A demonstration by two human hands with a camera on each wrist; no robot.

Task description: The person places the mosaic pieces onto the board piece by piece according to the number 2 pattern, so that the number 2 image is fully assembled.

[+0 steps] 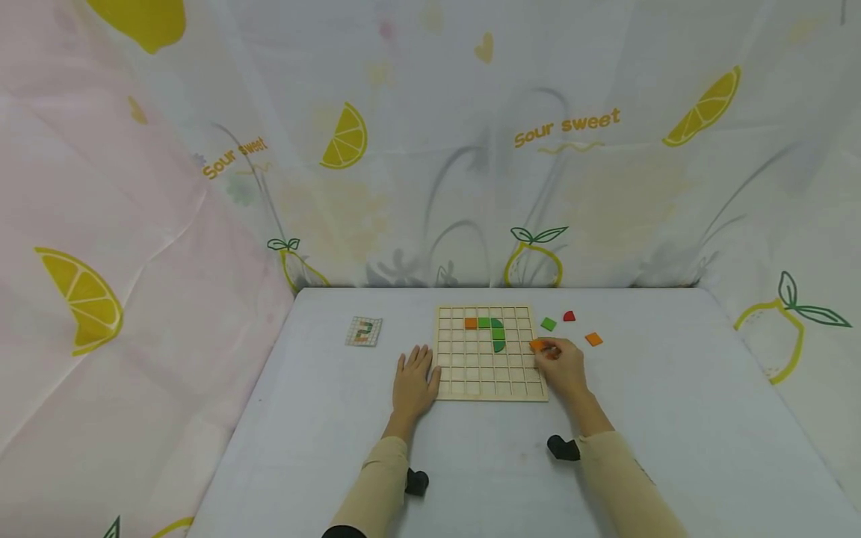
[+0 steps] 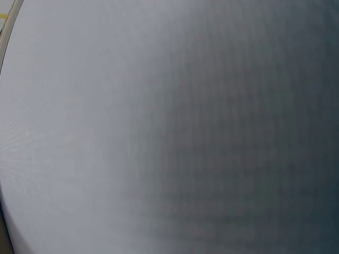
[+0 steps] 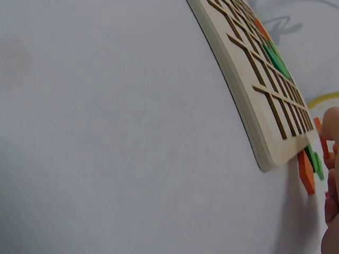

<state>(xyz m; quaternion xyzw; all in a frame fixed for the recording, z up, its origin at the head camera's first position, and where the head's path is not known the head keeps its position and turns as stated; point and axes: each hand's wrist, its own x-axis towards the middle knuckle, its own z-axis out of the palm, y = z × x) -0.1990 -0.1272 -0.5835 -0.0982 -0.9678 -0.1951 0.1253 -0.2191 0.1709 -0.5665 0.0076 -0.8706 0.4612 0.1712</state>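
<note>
A wooden grid board (image 1: pixel 464 379) lies on the table. In its upper cells sit an orange square (image 1: pixel 470 323), a green square (image 1: pixel 483 323), a dark green rounded piece (image 1: pixel 497 323), another green square (image 1: pixel 498 334) and a second dark green rounded piece (image 1: pixel 499 347). My right hand (image 1: pixel 565 366) pinches an orange tile (image 1: pixel 535 344) over the board's right edge; the right wrist view catches only part of its fingers (image 3: pixel 332 127). Resting flat, my left hand (image 1: pixel 413 382) has its thumb against the board's left edge. The left wrist view shows mostly blurred white cloth.
Right of the board lie a loose green square (image 1: pixel 548 324), a red rounded piece (image 1: pixel 569 317) and an orange square (image 1: pixel 593 339). A small card (image 1: pixel 364 332) with a coloured grid pattern is at the left. Behind the white table (image 1: pixel 491 463) hangs a lemon-print cloth (image 1: pixel 403 209).
</note>
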